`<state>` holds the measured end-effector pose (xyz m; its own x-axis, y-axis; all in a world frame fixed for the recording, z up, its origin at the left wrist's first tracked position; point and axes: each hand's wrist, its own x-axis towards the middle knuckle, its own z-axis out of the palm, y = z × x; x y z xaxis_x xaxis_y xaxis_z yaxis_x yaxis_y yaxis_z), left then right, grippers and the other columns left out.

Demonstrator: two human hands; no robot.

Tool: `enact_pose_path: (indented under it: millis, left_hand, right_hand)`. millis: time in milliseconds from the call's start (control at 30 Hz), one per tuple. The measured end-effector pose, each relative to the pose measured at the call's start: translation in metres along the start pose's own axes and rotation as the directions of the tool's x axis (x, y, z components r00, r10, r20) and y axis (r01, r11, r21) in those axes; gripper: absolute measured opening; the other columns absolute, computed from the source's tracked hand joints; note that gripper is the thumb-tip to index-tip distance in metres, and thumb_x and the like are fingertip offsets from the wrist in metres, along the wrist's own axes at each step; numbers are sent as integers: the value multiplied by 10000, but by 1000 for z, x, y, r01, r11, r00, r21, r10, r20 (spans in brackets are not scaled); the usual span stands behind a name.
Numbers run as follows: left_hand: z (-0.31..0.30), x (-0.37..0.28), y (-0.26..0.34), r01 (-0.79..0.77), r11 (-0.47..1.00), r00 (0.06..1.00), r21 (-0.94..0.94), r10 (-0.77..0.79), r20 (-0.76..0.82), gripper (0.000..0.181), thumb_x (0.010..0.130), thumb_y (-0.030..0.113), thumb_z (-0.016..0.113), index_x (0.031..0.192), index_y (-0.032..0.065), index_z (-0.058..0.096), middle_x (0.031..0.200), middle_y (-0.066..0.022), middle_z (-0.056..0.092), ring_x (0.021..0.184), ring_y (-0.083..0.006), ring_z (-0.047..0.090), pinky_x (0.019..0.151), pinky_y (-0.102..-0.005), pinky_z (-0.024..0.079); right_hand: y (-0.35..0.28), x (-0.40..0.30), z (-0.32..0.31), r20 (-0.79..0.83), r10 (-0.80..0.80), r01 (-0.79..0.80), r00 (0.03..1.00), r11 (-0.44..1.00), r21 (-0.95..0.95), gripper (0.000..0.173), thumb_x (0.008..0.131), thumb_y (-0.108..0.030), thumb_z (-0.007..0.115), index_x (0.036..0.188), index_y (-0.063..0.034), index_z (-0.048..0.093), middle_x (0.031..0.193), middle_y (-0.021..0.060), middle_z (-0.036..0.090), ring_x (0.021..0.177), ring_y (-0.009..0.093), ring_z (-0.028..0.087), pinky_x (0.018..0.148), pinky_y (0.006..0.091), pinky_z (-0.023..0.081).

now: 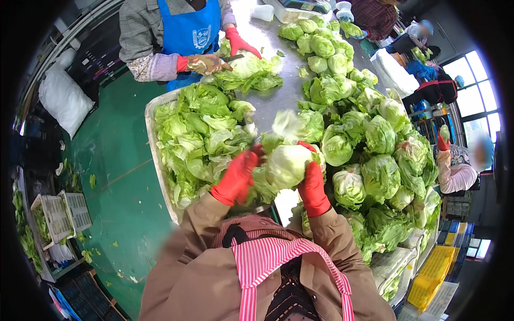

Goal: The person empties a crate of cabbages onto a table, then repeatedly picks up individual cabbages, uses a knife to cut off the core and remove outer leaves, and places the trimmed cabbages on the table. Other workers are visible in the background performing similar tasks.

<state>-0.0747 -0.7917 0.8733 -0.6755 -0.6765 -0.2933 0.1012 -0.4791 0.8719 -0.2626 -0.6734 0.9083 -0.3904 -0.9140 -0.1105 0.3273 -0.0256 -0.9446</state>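
Observation:
Both my hands wear red gloves. My right hand (315, 186) holds a pale green head of iceberg lettuce (286, 166) from its right side. At the left of that head is my left hand (239, 174), blurred, with something dark at its fingers that I cannot make out. A loose outer leaf (287, 124), also blurred, stands up above the head. Left of my hands a white crate (151, 132) is heaped with loose lettuce leaves (196, 128). Whole lettuce heads (379, 172) lie piled to the right.
Across the metal table (271, 96), a co-worker in a blue apron (192, 34) holds a knife at a lettuce (245, 66). More lettuce heads (323, 46) run along the table. Yellow crates (431, 277) stand at right, white crates (76, 210) at left. Other people work at the upper right.

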Motion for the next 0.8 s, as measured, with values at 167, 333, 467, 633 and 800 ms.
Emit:
enact_pose_path:
  millis: [167, 333, 467, 633, 800]
  left_hand:
    - [30, 6, 6, -295, 953, 956, -75, 295, -14, 644, 883, 316, 792, 1398, 32, 530, 1278, -67, 625, 1105, -141, 607, 859, -281, 534]
    - [42, 1, 21, -326, 933, 942, 152, 335, -37, 548, 868, 170, 802, 1342, 8, 579, 1246, -74, 655, 1128, -138, 609, 982, -300, 491]
    - [27, 7, 14, -359, 896, 914, 259, 394, -94, 311, 878, 124, 779, 1155, 8, 699, 1082, -46, 731, 995, -130, 657, 909, -290, 513]
    - [19, 14, 26, -301, 906, 923, 298, 355, -147, 295, 851, 99, 796, 1109, 5, 686, 1106, -53, 703, 1019, -131, 616, 918, -292, 488]
    - [39, 13, 26, -448, 829, 881, 335, 473, 8, 393, 789, 97, 841, 1131, 27, 661, 1073, -41, 677, 1035, -128, 602, 919, -288, 476]
  right_hand:
    - [5, 15, 13, 28, -230, 230, 973, 940, -251, 857, 875, -492, 739, 1506, -51, 361, 1426, 113, 480, 1295, 217, 480, 1081, 353, 403]
    - [8, 6, 6, -15, 370, -340, 929, 870, 358, 660, 937, -316, 713, 1481, -109, 403, 1400, 80, 528, 1249, 237, 549, 1026, 383, 480]
    - [-11, 7, 15, -35, 217, -197, 976, 935, 296, 683, 899, -196, 744, 1480, -83, 404, 1342, 67, 572, 1210, 216, 574, 1022, 367, 478]
    - [-9, 1, 4, -117, 158, -144, 980, 983, 116, 727, 867, -148, 760, 1490, -64, 395, 1300, 75, 599, 1174, 188, 585, 1012, 343, 474]
    - [-14, 3, 8, -75, 116, -120, 990, 991, -51, 825, 818, -82, 794, 1522, -80, 363, 1313, 95, 582, 1173, 181, 575, 1007, 329, 472]
